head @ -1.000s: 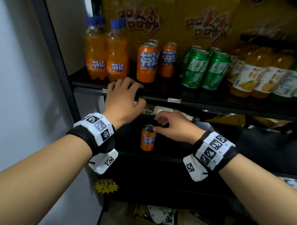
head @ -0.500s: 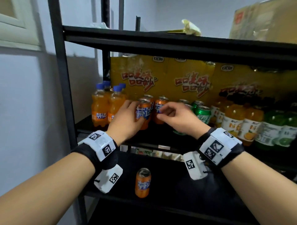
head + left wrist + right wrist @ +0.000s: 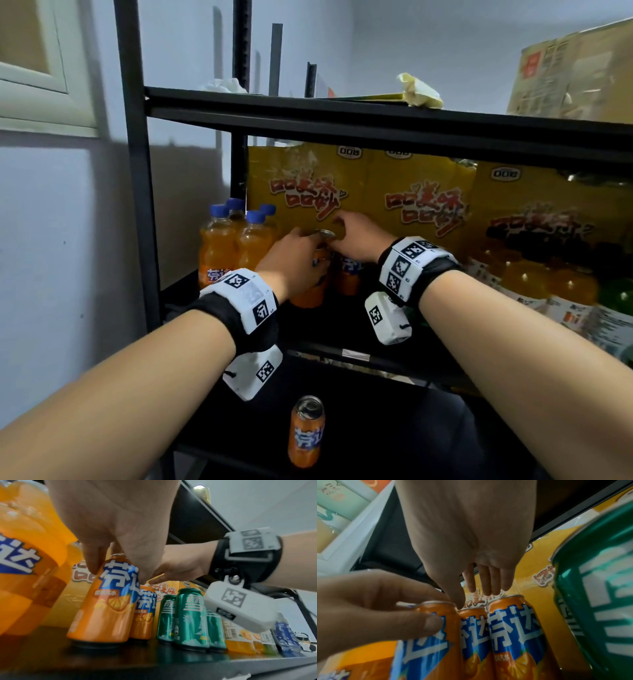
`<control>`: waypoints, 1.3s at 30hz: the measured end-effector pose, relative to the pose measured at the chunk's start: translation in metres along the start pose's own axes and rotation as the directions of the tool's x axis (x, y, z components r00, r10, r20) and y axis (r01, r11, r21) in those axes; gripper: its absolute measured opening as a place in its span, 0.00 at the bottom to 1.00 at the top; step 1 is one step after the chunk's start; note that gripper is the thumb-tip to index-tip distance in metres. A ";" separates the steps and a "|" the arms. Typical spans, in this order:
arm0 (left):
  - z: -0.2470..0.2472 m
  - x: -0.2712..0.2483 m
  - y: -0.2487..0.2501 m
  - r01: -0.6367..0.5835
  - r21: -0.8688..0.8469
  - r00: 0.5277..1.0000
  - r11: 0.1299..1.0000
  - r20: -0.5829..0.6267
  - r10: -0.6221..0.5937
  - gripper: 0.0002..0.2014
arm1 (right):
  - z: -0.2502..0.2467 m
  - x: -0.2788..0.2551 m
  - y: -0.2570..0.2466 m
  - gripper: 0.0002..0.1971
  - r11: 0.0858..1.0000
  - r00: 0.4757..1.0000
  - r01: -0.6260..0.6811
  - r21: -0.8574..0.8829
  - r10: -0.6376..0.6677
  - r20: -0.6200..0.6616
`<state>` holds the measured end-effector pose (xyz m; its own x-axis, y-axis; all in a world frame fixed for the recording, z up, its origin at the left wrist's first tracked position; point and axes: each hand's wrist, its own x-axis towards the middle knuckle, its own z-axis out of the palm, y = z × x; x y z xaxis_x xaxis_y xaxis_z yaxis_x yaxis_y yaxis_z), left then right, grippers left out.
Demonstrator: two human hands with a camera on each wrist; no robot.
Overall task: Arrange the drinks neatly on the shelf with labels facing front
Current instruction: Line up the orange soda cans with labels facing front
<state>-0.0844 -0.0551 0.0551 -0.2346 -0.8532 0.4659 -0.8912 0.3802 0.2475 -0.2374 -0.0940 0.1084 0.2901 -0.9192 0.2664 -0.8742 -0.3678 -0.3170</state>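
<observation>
Both hands (image 3: pixel 329 246) now reach deeper among orange cans (image 3: pixel 109 601).

Small shop or stockroom, black metal shelving (image 3: pixel 376 113) against a plain wall, rows of orange soda bottles (image 3: pixel 219 246), orange cans (image 3: pixel 106 601), green cans (image 3: pixel 190 616), yellow snack packs (image 3: pixel 421 192), cardboard box (image 3: pixel 575 75) on top.

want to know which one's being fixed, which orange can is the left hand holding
The front orange can on the drinks shelf, nearest the orange bottles. The left hand grips it near the top; the lone can on the lower shelf stands untouched.
</observation>
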 end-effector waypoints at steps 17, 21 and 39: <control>-0.008 0.001 0.013 -0.094 0.382 0.994 0.919 -0.013 0.107 0.24 | -0.005 0.000 0.009 0.13 0.961 0.988 -0.053 -0.273 0.089 0.122; -0.007 -0.006 0.022 -0.154 -0.083 0.977 0.985 -0.165 0.138 0.26 | -0.016 -0.009 0.017 0.21 0.993 0.995 -0.075 -0.091 0.080 0.059; 0.029 -0.039 0.053 0.085 -0.914 0.983 0.398 0.013 -0.181 0.25 | -0.009 -0.087 0.019 0.37 0.736 0.966 0.075 0.673 0.115 -0.233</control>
<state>-0.1336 -0.0121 0.0257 -0.0739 -0.9124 0.4026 -0.0197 0.4049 0.9141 -0.2832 -0.0194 0.0872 0.0893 -0.8970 0.4329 -0.3601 -0.4343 -0.8257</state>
